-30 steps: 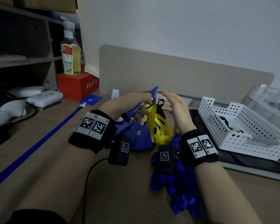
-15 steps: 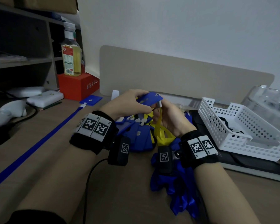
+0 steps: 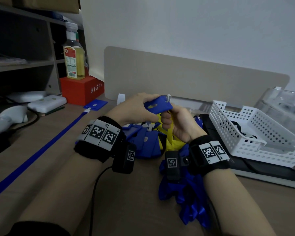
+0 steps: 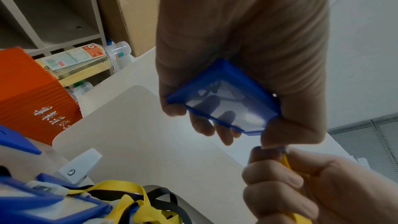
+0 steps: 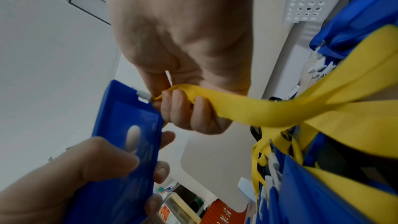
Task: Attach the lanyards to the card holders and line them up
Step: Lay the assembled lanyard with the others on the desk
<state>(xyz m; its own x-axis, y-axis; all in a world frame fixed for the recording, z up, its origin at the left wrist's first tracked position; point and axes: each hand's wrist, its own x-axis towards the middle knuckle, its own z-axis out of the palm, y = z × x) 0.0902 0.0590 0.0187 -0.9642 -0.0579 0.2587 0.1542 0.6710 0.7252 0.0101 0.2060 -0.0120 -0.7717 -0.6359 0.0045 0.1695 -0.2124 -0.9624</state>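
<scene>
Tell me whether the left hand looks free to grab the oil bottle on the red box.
Probably not yet: the left hand grips the blue card holder. The oil bottle stands unobstructed on the red box.

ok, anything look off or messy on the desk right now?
Yes: loose yellow lanyards and blue lanyards lie tangled with the card holder pile, not lined up. One finished blue set lies straight along the desk.
</scene>
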